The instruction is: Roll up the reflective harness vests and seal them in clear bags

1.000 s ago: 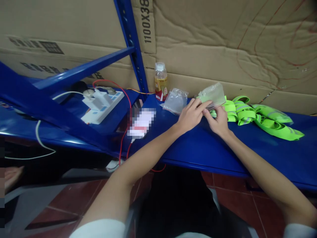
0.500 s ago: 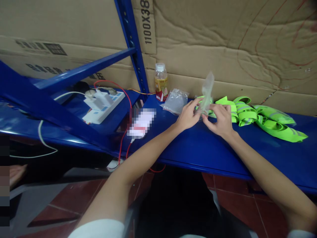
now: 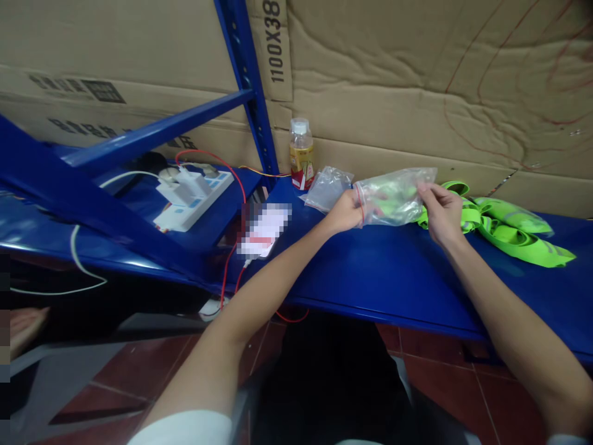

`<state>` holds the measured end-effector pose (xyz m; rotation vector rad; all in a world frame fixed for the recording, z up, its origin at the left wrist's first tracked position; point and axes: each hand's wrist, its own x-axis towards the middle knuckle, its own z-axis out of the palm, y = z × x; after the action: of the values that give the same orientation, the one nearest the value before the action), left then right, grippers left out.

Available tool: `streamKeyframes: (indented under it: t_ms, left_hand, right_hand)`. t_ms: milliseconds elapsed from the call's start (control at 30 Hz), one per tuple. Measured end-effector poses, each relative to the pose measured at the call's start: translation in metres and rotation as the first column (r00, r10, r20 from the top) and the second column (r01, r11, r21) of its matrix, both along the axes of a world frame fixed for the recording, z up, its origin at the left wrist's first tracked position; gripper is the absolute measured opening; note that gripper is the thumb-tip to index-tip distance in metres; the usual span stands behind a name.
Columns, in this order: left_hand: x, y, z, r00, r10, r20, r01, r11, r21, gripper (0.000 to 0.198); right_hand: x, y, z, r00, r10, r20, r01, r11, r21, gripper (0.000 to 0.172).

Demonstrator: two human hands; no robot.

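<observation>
A clear zip bag (image 3: 401,198) with a red line along its mouth is stretched sideways above the blue shelf. My left hand (image 3: 346,211) reaches into the mouth at its left end; the fingers show blurrily through the plastic, stretched out and apart. At the far right corner, my right hand (image 3: 442,213) pinches the bag between thumb and fingers. Bright green reflective straps (image 3: 523,241) lie in coils behind and right of my right hand. Some green shows through the bag, which partly hides the straps behind it. More clear plastic bags (image 3: 328,188) lie just behind my left hand.
A bottle (image 3: 302,157) stands against the cardboard (image 3: 370,86). Left of my forearm lies a phone (image 3: 265,232) on a red cable. A power strip (image 3: 194,201) with plugs sits beyond the blue shelf post (image 3: 250,93). Another person's hand (image 3: 28,327) shows at far left.
The bag has swung from upright and edge-on to lying sideways and broad. My left hand has entered its mouth, while my right hand has moved right to its far corner.
</observation>
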<state>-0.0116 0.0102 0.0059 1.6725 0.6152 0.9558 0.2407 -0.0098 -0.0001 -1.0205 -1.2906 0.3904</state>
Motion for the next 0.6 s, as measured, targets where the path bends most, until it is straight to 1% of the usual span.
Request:
streamKeyframes:
  t_ms: [100, 167, 200, 267, 333, 367, 400, 433, 467, 533, 600]
  left_hand:
    - [-0.006, 0.011, -0.001, 0.998, 0.059, -0.020, -0.059, 0.998, -0.008, 0.042]
    - [-0.009, 0.015, -0.002, 0.992, 0.122, -0.021, -0.121, 0.992, 0.042, 0.049]
    - [-0.010, 0.016, -0.003, 0.984, 0.176, -0.015, -0.174, 0.981, 0.090, 0.052]
    - [-0.012, 0.016, -0.003, 0.952, 0.306, -0.016, -0.295, 0.930, 0.221, 0.052]
    - [-0.013, 0.015, -0.002, 0.912, 0.409, -0.034, -0.371, 0.857, 0.358, 0.038]
    - [-0.014, 0.014, -0.001, 0.899, 0.435, -0.043, -0.381, 0.829, 0.410, 0.029]
    - [-0.014, 0.013, 0.000, 0.895, 0.443, -0.046, -0.379, 0.811, 0.445, 0.021]
    - [-0.015, 0.012, 0.001, 0.899, 0.436, -0.041, -0.369, 0.805, 0.465, 0.018]
    - [-0.015, 0.012, 0.002, 0.909, 0.416, -0.029, -0.355, 0.808, 0.470, 0.019]
    - [-0.015, 0.011, 0.003, 0.938, 0.346, -0.014, -0.305, 0.844, 0.440, 0.025]
    - [-0.015, 0.011, 0.003, 0.970, 0.239, -0.032, -0.213, 0.912, 0.349, 0.030]
  right_hand:
    - [-0.005, -0.004, 0.003, 0.997, -0.015, -0.078, 0.015, 1.000, -0.005, 0.031]
    - [-0.009, -0.008, 0.005, 0.995, -0.021, -0.100, 0.020, 1.000, -0.016, 0.034]
    - [-0.011, -0.009, 0.005, 0.994, -0.023, -0.110, 0.021, 0.999, -0.024, 0.035]
    - [-0.013, -0.009, 0.005, 0.988, -0.031, -0.148, 0.025, 0.999, -0.041, 0.038]
    - [-0.014, -0.007, 0.003, 0.981, -0.041, -0.190, 0.031, 0.998, -0.059, 0.041]
    - [-0.013, -0.006, 0.002, 0.978, -0.050, -0.202, 0.037, 0.997, -0.066, 0.042]
    - [-0.013, -0.005, 0.000, 0.977, -0.057, -0.207, 0.043, 0.997, -0.069, 0.042]
    - [-0.013, -0.005, -0.001, 0.977, -0.060, -0.206, 0.046, 0.997, -0.069, 0.043]
    - [-0.013, -0.005, -0.001, 0.978, -0.056, -0.199, 0.043, 0.997, -0.067, 0.043]
    - [-0.014, -0.007, -0.001, 0.984, -0.035, -0.176, 0.024, 0.997, -0.067, 0.043]
    - [-0.017, -0.010, 0.000, 0.989, -0.010, -0.148, -0.003, 0.996, -0.091, 0.044]
